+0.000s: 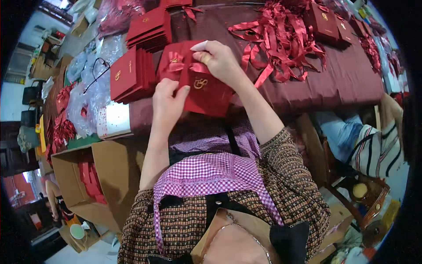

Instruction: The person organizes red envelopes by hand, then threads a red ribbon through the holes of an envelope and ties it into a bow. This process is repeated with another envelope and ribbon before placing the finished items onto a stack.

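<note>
A red gift bag [206, 99] with a gold emblem lies at the table's near edge between my hands. Its panels overlap, and a shiny red ribbon bow [176, 66] sits across its upper part. My left hand [169, 97] is closed at the bag's left side, thumb pointing up beside the emblem. My right hand [216, 60] bends over the upper right, fingers curled and pinching close to the ribbon. Something yellowish wraps one of its fingers. What exactly lies between the fingertips is partly hidden.
Stacks of red bags [125, 75] stand on the left. A heap of loose red ribbons [281, 42] lies on the dark red table cover [347, 83] at right, near more bags [323, 22]. Eyeglasses [100, 70] rest on clear plastic. An open cardboard box [118, 176] stands below left.
</note>
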Tool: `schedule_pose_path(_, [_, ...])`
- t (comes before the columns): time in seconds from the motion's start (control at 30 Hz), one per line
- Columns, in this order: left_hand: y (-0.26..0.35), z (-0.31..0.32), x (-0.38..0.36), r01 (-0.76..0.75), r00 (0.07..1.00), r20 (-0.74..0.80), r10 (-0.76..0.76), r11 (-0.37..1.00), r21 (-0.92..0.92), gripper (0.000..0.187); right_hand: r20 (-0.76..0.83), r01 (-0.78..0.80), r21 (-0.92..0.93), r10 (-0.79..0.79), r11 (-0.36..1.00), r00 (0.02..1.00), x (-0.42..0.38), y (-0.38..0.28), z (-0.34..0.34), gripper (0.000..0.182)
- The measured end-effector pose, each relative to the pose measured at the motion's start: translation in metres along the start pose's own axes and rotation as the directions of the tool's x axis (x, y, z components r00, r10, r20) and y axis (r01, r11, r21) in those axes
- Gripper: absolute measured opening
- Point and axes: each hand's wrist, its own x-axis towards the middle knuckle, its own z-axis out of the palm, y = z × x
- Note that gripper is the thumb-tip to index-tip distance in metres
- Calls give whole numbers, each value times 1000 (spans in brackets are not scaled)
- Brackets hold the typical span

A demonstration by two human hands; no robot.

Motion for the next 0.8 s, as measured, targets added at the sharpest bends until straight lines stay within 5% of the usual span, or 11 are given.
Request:
schedule_pose_path(0.13, [-21,-13,4,285,958,75,-276,937,-200,18,-70,33,-169,-46,985,996,-16,19,-12,28])
schedule_pose_path(0.17, [-26,-16,4,317,948,71,-310,904,-287,18,2,0,-109,1,994,1000,-23,21,-26,35])
schedule_pose_path(0.33, [-34,-21,6,426,889,96,-447,733,-530,20,303,91,-487,70,869,950,-66,60,-95,35])
schedule_pose_path(0.43, [-33,-15,10,452,869,117,-480,675,-583,20,195,81,-519,26,851,980,-72,87,-132,27])
schedule_pose_path(0.47, [-35,-12,11,437,880,143,-452,659,-612,19,116,101,-652,-32,752,993,-73,82,-142,24])
schedule_pose_path(0.57, [-25,-8,12,403,897,125,-423,670,-624,17,-28,-34,-735,19,678,999,-65,90,-162,20])
schedule_pose_path(0.67, [-23,-4,15,414,897,97,-430,745,-523,21,-199,-52,-742,-145,668,969,-54,59,-141,22])
schedule_pose_path(0.8, [-21,-2,15,389,915,49,-399,847,-363,24,-34,-98,-243,92,965,995,-42,18,-92,21])
